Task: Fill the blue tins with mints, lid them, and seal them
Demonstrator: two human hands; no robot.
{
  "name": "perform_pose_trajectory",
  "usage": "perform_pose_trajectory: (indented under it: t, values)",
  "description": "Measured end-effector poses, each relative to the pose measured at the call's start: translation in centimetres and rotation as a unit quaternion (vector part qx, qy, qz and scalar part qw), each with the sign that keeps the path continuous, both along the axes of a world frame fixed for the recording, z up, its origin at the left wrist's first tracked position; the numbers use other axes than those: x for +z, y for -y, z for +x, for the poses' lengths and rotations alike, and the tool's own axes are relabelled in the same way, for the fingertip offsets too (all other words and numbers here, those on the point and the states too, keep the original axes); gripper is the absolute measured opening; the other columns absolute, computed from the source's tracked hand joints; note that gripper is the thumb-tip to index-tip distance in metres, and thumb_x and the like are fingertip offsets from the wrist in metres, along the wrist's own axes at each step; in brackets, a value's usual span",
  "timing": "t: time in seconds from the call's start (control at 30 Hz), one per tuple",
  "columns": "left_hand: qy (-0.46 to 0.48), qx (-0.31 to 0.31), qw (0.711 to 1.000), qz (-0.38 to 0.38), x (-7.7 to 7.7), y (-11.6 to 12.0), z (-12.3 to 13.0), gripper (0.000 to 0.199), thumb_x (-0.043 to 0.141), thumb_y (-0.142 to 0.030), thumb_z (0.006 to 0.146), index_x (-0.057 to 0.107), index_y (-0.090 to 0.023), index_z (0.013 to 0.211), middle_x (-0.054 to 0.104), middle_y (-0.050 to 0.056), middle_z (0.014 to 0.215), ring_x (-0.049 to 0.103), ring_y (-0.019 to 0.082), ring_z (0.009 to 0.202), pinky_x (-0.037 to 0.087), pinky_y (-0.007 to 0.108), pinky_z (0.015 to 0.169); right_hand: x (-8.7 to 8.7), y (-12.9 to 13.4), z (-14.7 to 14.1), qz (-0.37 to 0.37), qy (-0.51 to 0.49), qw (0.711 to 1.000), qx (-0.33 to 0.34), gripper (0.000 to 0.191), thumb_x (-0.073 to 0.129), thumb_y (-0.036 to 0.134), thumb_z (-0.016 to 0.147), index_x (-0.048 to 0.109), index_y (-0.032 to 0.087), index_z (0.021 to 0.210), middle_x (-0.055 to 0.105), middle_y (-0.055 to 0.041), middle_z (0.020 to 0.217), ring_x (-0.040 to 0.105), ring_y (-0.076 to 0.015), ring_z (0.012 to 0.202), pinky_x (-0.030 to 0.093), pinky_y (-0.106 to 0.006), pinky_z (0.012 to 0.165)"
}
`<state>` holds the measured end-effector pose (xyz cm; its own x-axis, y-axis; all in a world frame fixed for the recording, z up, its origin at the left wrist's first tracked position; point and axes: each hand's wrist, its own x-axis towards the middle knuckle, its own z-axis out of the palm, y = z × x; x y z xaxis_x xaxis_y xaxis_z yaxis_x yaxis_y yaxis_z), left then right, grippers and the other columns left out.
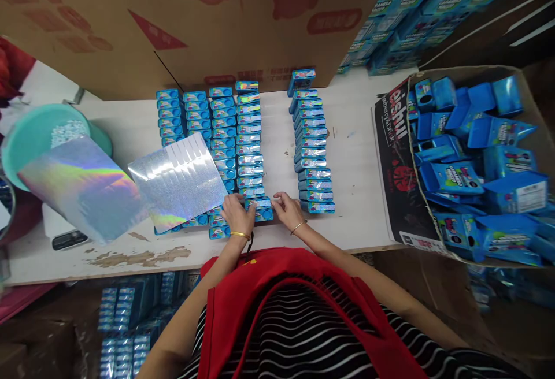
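Small blue candy boxes stand in close rows on the white table. My left hand [239, 215] is at the near end of a middle row [250, 159], its fingers curled and its thumb against a small blue box [260, 202]. Facing it, my right hand [288, 211] has thumb and forefinger drawn together at that box's right end. Whatever is between the fingertips of either hand is too small to make out. A shiny sticker sheet [177, 182] with pale strips lies over the left rows, its corner close to my left hand. A separate row [313, 142] stands to the right.
A second holographic sheet [82, 188] leans across a turquoise tub [99, 136] at left. A tall cardboard carton [260, 49] borders the back. On the right, an open carton [396, 159] holds loose blue boxes [455, 178]. More boxes [125, 309] sit below the table edge.
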<state>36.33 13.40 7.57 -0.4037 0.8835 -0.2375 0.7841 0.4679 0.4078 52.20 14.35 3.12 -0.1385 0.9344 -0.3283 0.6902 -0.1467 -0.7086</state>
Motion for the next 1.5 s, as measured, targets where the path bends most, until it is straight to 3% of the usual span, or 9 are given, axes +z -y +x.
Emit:
perform_pose_trajectory:
  t: [0.1,0.27,0.53,0.67,0.77,0.87,0.97,1.17,1.5]
  values:
    - [-0.017,0.01,0.999,-0.028,0.4,-0.4,-0.1,0.038,0.068,-0.032,0.074,0.048,-0.02,0.104,0.052,0.009,0.107,0.049,0.029,0.104,0.036,0.041,0.084,-0.8,0.2,0.3,-0.019,-0.03,0.999,-0.018,0.033,0.047,0.043,0.087,0.052,0.019,0.109,0.06,0.0037,0.069,0.057,-0.0149,0.063,0.039,-0.026,0.069]
    - [-0.022,-0.007,0.998,-0.057,0.5,-0.9,-0.5,0.035,0.067,-0.033,0.075,0.049,-0.021,0.102,0.052,0.01,0.109,0.049,0.03,0.104,0.036,0.043,0.084,-1.7,0.0,-0.4,-0.025,-0.021,0.999,0.037,0.022,0.036,0.036,0.092,0.052,0.021,0.096,0.062,0.0027,0.072,0.057,-0.0147,0.066,0.039,-0.026,0.071]
    - [0.014,-0.056,0.998,0.011,-0.1,0.1,-1.6,0.024,0.062,-0.037,0.08,0.053,-0.02,0.095,0.055,0.01,0.103,0.052,0.028,0.099,0.039,0.042,0.082,-1.3,-2.3,-0.8,0.003,0.055,0.998,0.044,0.017,0.041,0.025,0.089,0.056,0.018,0.086,0.062,-0.0059,0.072,0.057,-0.0213,0.072,0.036,-0.032,0.074]
    - [0.076,-0.079,0.979,0.174,0.2,-3.0,-9.0,0.02,0.052,-0.036,0.087,0.054,-0.019,0.097,0.058,0.007,0.093,0.055,0.02,0.088,0.044,0.035,0.081,1.8,-5.8,-3.4,0.119,0.055,0.991,-0.009,0.031,0.031,0.03,0.096,0.058,0.015,0.098,0.064,-0.0129,0.091,0.055,-0.024,0.086,0.038,-0.035,0.079]
    - [0.001,-0.04,0.97,0.24,0.4,-7.4,-17.7,0.022,0.044,-0.025,0.089,0.055,-0.017,0.106,0.059,0.009,0.098,0.055,0.02,0.09,0.044,0.036,0.085,4.5,-9.0,-9.6,0.24,0.005,0.966,0.098,0.031,0.037,0.033,0.097,0.061,0.017,0.106,0.064,-0.0117,0.111,0.051,-0.0247,0.104,0.037,-0.037,0.09]
    - [-0.095,-0.042,0.974,0.201,0.1,-11.3,-25.0,0.032,0.04,-0.013,0.085,0.058,-0.015,0.11,0.059,0.012,0.104,0.054,0.024,0.1,0.041,0.038,0.091,5.7,-11.8,-17.9,0.245,0.024,0.935,0.256,0.034,0.038,0.025,0.096,0.057,0.015,0.123,0.056,-0.0109,0.133,0.047,-0.0271,0.112,0.038,-0.041,0.09]
    - [-0.149,-0.099,0.978,0.112,-1.0,-13.4,-28.6,0.032,0.042,-0.015,0.085,0.063,-0.017,0.109,0.06,0.013,0.104,0.053,0.026,0.099,0.041,0.039,0.088,4.8,-13.4,-24.6,0.2,0.078,0.913,0.347,0.041,0.036,0.017,0.095,0.048,0.012,0.133,0.042,-0.0109,0.147,0.045,-0.0288,0.114,0.041,-0.043,0.087]
    - [-0.205,-0.198,0.957,0.055,-2.2,-13.1,-29.4,0.029,0.042,-0.027,0.091,0.067,-0.022,0.105,0.063,0.012,0.103,0.051,0.029,0.094,0.037,0.041,0.077,2.1,-14.0,-27.9,0.175,0.106,0.909,0.364,0.042,0.044,0.021,0.093,0.048,0.01,0.133,0.036,-0.012,0.15,0.04,-0.0309,0.116,0.042,-0.043,0.088]
    - [-0.117,-0.219,0.949,0.193,-1.6,-10.0,-28.3,0.014,0.05,-0.028,0.089,0.061,-0.02,0.086,0.063,0.011,0.103,0.054,0.025,0.095,0.038,0.039,0.082,2.3,-13.7,-27.5,0.181,0.09,0.914,0.353,0.043,0.045,0.022,0.092,0.048,0.01,0.133,0.037,-0.011,0.15,0.039,-0.031,0.115,0.043,-0.044,0.09]
